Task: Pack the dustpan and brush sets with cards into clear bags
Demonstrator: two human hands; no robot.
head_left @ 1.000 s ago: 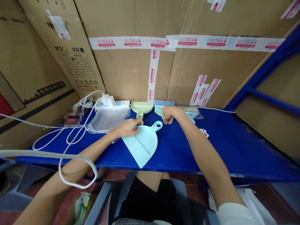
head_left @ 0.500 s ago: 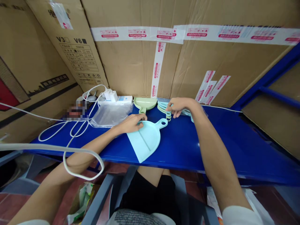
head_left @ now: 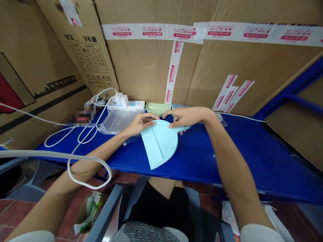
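A light-blue dustpan point(head_left: 164, 143) is tilted over the blue tabletop, its straight edge to the left and its handle to the right. My left hand point(head_left: 143, 123) pinches its upper left edge, the thumb lying on top. At the handle end, my right hand point(head_left: 188, 117) grips it with the thumb over the rim and fingertips showing underneath. Just behind the hands lies a light-green dustpan point(head_left: 156, 108). Comb-like blue bristles point(head_left: 178, 105) show beyond my right hand, which hides most of whatever lies there.
Clear plastic bags point(head_left: 121, 120) lie left of my hands, before a white power strip point(head_left: 136, 105) with a plugged-in adapter. White cables point(head_left: 75, 143) loop across the left side and over my left forearm. Large cardboard boxes point(head_left: 141, 67) wall off the back.
My right hand has left the brushes at the back and taken hold of the blue dustpan by its handle end. The dustpan has shifted slightly and is now tilted, its handle turned away.
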